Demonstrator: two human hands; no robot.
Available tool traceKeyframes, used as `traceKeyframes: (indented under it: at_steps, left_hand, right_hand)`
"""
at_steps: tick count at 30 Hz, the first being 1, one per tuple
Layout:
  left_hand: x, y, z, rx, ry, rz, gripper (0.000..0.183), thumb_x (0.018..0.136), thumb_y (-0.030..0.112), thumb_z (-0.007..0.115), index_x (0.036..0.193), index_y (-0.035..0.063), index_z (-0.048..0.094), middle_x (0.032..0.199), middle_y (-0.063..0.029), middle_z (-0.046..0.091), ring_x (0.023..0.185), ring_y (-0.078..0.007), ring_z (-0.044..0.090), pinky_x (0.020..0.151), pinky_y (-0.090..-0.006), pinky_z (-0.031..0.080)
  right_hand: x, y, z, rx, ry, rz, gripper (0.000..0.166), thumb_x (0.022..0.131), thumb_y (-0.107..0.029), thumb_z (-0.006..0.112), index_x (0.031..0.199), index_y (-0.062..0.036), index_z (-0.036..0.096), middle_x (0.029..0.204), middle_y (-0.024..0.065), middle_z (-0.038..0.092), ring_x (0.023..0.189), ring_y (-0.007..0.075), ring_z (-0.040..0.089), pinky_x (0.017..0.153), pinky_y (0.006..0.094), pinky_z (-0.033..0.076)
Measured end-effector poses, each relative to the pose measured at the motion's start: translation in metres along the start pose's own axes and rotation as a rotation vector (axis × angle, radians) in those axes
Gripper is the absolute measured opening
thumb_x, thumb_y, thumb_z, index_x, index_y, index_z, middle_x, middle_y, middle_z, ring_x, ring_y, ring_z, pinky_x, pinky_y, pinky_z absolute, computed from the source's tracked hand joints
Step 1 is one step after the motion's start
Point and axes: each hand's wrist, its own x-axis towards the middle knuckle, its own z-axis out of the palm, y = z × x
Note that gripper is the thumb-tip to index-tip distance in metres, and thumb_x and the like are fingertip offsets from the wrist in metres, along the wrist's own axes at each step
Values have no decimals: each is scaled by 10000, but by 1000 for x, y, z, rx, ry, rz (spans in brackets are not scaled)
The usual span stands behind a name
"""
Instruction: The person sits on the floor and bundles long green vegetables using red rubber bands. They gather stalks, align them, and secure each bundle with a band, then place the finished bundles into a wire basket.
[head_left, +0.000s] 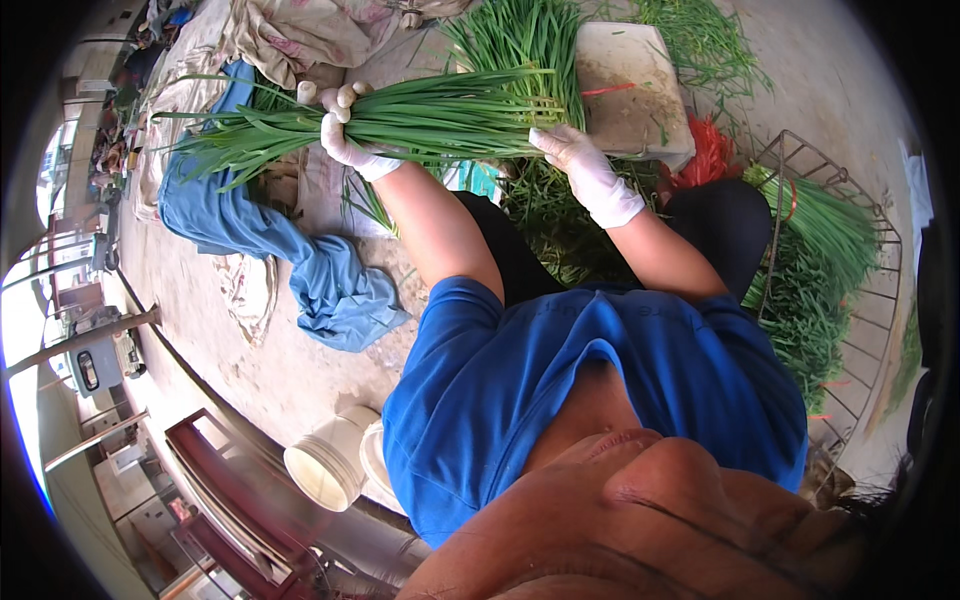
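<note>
A long bundle of green garlic chives (442, 112) lies sideways across both hands, leaf tips to the left and pale stem ends to the right. My left hand (346, 142), in a thin white glove, wraps the leafy part with its fingers curled over the top. At the stem ends, my right hand (574, 165), gloved too, pinches the lower edge of the bundle with its fingertips. Just beyond, a thick pile of chives (517, 37) rests on a white plastic surface (630, 90), soiled with dirt and bearing a red tie.
Right of me, a wire basket (892, 247) holds tied chives (817, 217). Red plastic strips (703, 154) hang near my knee. Loose greens (577, 217) lie between my legs. A blue cloth (300, 255) and pale sacking (300, 37) lie at left; a white bucket (322, 465) stands behind.
</note>
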Motion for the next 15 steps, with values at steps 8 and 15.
traceKeyframes:
  at_steps: [8,15]
  left_hand:
    - [-3,2,8,37,-42,-24,326,797,39,520,1109,136,514,738,35,495,823,-94,561,902,-349,462]
    - [-2,-2,9,26,-30,-9,302,807,53,536,1095,140,516,728,51,496,800,-75,559,928,-346,447]
  right_hand:
    - [15,11,-13,204,-24,250,353,845,-258,635,1168,-143,551,1177,-34,560,1093,126,501,926,337,334]
    - [23,19,-13,369,-87,27,295,834,-18,591,1127,10,559,1096,93,609,985,196,587,914,321,451]
